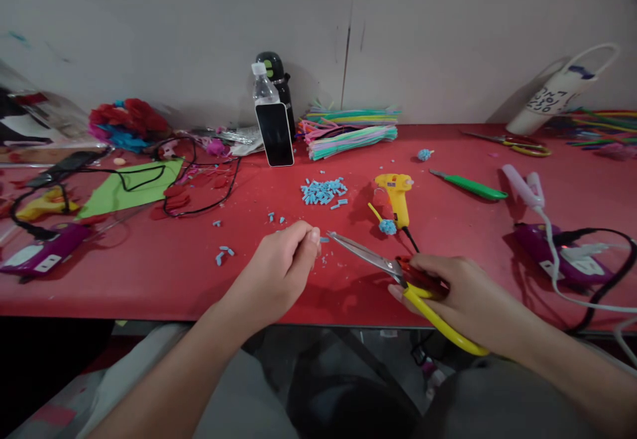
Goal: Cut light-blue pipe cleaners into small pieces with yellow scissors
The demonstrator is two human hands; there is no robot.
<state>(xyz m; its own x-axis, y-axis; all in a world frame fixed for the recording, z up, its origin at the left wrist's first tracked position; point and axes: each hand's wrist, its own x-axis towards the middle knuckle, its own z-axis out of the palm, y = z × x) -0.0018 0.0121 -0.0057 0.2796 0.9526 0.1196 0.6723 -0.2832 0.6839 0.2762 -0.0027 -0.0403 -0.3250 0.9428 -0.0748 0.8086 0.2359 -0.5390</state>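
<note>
My right hand [462,293] grips yellow and red handled scissors [393,270], whose closed blades point left toward my left hand. My left hand [286,256] is pinched shut just left of the blade tips; what it holds is too small to make out. A heap of short light-blue cut pieces [322,191] lies on the red table [149,273] beyond my hands, with a few strays nearer. A yellow glue gun [395,195] stands behind the scissors, a small blue pompom [387,227] beside it.
A water bottle [262,91] and a phone [275,134] lean at the wall beside stacked pastel pipe cleaners [351,134]. Green-handled tool [470,186], second scissors [517,144], purple power strips [562,253] with cables, green paper [132,187] and paper flowers [127,121] lie around.
</note>
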